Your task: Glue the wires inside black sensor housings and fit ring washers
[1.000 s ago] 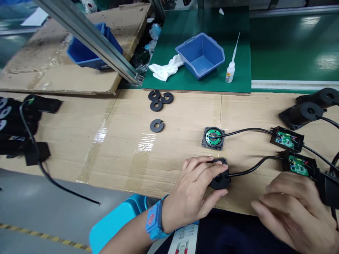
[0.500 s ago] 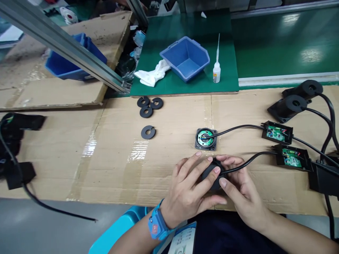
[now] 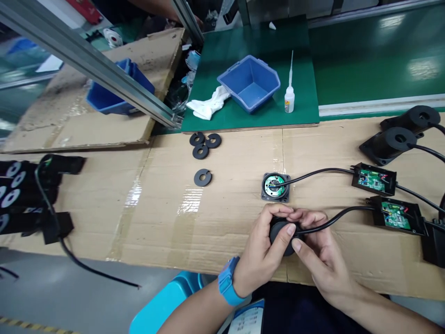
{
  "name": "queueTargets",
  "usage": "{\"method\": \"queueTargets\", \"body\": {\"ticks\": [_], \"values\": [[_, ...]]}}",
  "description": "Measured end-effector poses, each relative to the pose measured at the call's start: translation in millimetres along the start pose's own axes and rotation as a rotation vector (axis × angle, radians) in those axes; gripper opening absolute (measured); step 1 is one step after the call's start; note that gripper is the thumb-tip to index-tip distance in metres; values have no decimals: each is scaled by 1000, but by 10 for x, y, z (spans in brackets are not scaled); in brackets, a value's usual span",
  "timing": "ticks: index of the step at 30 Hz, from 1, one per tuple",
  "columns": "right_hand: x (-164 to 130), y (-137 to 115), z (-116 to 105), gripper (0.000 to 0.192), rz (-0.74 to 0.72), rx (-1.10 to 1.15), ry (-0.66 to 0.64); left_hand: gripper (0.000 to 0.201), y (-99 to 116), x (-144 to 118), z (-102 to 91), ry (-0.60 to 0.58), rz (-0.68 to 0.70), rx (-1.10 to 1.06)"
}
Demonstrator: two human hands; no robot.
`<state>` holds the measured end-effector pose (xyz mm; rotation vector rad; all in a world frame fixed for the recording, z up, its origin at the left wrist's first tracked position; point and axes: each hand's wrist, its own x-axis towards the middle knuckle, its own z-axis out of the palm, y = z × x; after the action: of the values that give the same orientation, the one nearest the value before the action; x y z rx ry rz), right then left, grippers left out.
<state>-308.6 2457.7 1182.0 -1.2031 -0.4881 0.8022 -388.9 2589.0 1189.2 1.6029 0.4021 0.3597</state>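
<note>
Between my two hands is a round black housing (image 3: 277, 228) with a black cable (image 3: 330, 226) coming out of it to the right. My left hand (image 3: 260, 253) wraps its left side, thumb on the top face near the cable. On the right side, my right hand (image 3: 321, 250) grips it, thumb and fingers close to where the cable leaves. The cable runs to an open black box with a green circuit board (image 3: 395, 215). Just beyond my hands lies a square black base with a round green board (image 3: 274, 186), wired to a second open box (image 3: 373, 178).
Several black slotted rings (image 3: 202, 177) lie left of centre. A blue bin (image 3: 251, 86), white glove (image 3: 208, 103) and dropper bottle (image 3: 289, 98) stand on the green board. Black cylindrical housings (image 3: 396, 141) stand at right, black parts (image 3: 57, 227) at left.
My left hand has gone from fingers spread over the housing's top to wrapping its side, thumb on top. My right hand keeps its hold. The view has shifted slightly left.
</note>
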Motion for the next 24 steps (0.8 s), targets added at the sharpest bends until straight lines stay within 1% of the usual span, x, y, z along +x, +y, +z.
{"method": "queueTargets", "body": {"ticks": [4,7,11,14,16,20,24], "values": [[-18,-1,-8,23,33,-47,-23,20,-33,-24,46,75,33,-32],[-17,-10,-18,24,41,-54,-10,17,-40,-64,65,115,23,-45],[-23,-10,-64,24,87,-55,8,18,-5,-92,58,82,-52,-61],[-33,-18,-110,24,121,-54,23,20,36,-93,35,60,-97,-30],[-30,-35,-132,23,116,-56,22,23,48,-92,31,69,-80,-4],[0,-85,-140,20,115,-82,-5,26,36,-97,71,100,10,-22],[28,-134,-114,19,126,-98,-20,26,34,-90,101,135,44,-42]]}}
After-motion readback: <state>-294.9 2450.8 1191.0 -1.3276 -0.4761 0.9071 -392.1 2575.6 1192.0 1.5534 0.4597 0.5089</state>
